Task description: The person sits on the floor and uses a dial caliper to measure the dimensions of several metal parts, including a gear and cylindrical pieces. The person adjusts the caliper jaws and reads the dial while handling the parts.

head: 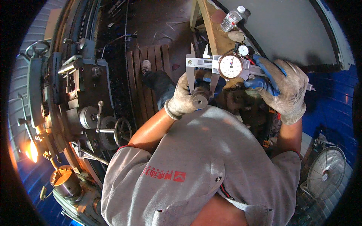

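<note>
My left hand (pixel 180 96), in a pale knit glove with blue-coated fingers, grips a short metal cylinder (pixel 200 97). A small hole marks the centre of the cylinder's near end. My right hand (pixel 285 84), gloved likewise, holds a dial caliper (pixel 230 66) by the right part of its beam. The caliper's long outside jaws straddle the cylinder, one on each side; whether both touch it I cannot tell. Its round white dial faces up toward me. Some left fingers are partly hidden behind the jaws and the cylinder.
On my left runs a metal lathe, with its carriage (pixel 87 76), handwheel (pixel 123 131), chuck (pixel 66 183) and lit lamp (pixel 32 152). Ahead, a wooden bench (pixel 208 25) bears a water bottle (pixel 233 18) and a dial gauge (pixel 243 50). Slatted boards (pixel 135 90) lie underfoot; a fan (pixel 325 172) stands right.
</note>
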Available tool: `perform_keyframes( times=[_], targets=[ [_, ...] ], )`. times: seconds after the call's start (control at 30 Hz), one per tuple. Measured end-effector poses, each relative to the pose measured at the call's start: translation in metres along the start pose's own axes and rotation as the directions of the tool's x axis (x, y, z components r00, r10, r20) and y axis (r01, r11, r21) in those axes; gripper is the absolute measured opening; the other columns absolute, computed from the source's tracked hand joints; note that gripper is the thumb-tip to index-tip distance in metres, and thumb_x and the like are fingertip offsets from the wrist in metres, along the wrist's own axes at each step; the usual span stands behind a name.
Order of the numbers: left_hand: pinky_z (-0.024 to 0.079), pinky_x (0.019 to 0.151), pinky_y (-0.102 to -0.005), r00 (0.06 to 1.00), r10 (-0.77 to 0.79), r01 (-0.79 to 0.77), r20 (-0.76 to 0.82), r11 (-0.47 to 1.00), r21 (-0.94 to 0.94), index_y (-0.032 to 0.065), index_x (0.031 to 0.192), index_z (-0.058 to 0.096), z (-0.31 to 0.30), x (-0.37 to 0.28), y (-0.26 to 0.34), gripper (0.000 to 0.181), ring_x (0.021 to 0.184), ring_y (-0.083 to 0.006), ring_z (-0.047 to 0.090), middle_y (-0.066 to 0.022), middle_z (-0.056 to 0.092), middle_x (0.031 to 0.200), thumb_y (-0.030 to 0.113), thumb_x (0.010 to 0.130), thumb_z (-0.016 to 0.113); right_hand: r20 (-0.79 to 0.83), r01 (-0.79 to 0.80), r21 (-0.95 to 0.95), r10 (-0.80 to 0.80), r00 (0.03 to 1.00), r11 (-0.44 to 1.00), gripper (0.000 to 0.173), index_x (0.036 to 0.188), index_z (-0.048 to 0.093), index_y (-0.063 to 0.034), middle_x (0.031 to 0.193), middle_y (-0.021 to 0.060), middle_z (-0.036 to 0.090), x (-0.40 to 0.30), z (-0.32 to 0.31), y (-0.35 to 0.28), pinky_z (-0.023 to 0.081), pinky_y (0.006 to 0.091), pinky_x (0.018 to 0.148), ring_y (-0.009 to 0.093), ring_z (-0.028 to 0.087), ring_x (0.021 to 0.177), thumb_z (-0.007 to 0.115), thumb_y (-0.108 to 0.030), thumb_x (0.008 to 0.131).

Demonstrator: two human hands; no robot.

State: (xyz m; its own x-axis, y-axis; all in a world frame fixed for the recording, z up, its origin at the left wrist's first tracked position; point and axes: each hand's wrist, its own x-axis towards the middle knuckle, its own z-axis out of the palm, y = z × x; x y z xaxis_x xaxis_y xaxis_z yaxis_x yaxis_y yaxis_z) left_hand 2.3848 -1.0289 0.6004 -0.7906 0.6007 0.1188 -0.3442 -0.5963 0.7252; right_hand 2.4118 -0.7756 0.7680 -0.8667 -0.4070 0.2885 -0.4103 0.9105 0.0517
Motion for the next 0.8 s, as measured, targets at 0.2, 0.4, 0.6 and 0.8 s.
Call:
perform_keyframes(
  times=[0.2, 0.4, 0.6, 0.8],
  targets=[
    [0.055, 0.093, -0.0348, 0.991, 0.13, -0.133, 0.027, 0.972, 0.192, 0.0032, 0.139, 0.046, 0.005, 0.0, -0.004, 0.062, 0.116, -0.0225, 0.063, -0.0145, 0.062, 0.128, 0.017, 0.086, 0.076, 0.007, 0.015, -0.012, -0.015, 1.0, 1.0, 0.061, 0.115, 0.072, -0.0122, 0.09, 0.0145, 0.065, 0.0, -0.002, -0.001, 0.051, 0.0414, 0.067, 0.031, 0.064, 0.074, 0.082, -0.032, 0.058],
    [0.054, 0.098, -0.0368, 0.961, 0.27, -0.275, 0.051, 0.953, 0.126, 0.0026, 0.138, 0.047, 0.013, 0.0, -0.009, 0.053, 0.117, -0.0241, 0.063, -0.0155, 0.061, 0.128, 0.009, 0.091, 0.07, 0.013, 0.027, -0.019, -0.027, 1.0, 0.999, 0.06, 0.115, 0.073, -0.0128, 0.089, 0.0145, 0.065, 0.002, -0.005, -0.004, 0.052, 0.0419, 0.067, 0.031, 0.064, 0.075, 0.082, -0.032, 0.059],
    [0.055, 0.096, -0.0353, 0.959, 0.279, -0.284, 0.052, 0.943, 0.172, 0.0034, 0.136, 0.049, 0.012, -0.001, -0.01, 0.051, 0.115, -0.0224, 0.064, -0.0143, 0.062, 0.126, 0.007, 0.09, 0.071, 0.029, 0.034, -0.031, -0.033, 0.999, 0.999, 0.06, 0.114, 0.073, -0.0133, 0.09, 0.0145, 0.066, 0.003, -0.006, -0.004, 0.052, 0.0417, 0.067, 0.031, 0.065, 0.075, 0.081, -0.034, 0.059],
    [0.056, 0.095, -0.0344, 0.952, 0.302, -0.305, 0.044, 0.945, 0.12, 0.0043, 0.135, 0.051, 0.011, 0.0, -0.015, 0.053, 0.113, -0.0213, 0.065, -0.0123, 0.063, 0.126, 0.006, 0.087, 0.074, 0.003, 0.046, -0.057, -0.046, 0.999, 0.997, 0.059, 0.114, 0.073, -0.0139, 0.09, 0.014, 0.067, 0.002, -0.004, -0.004, 0.052, 0.0416, 0.069, 0.03, 0.065, 0.075, 0.081, -0.038, 0.061]
  ],
)
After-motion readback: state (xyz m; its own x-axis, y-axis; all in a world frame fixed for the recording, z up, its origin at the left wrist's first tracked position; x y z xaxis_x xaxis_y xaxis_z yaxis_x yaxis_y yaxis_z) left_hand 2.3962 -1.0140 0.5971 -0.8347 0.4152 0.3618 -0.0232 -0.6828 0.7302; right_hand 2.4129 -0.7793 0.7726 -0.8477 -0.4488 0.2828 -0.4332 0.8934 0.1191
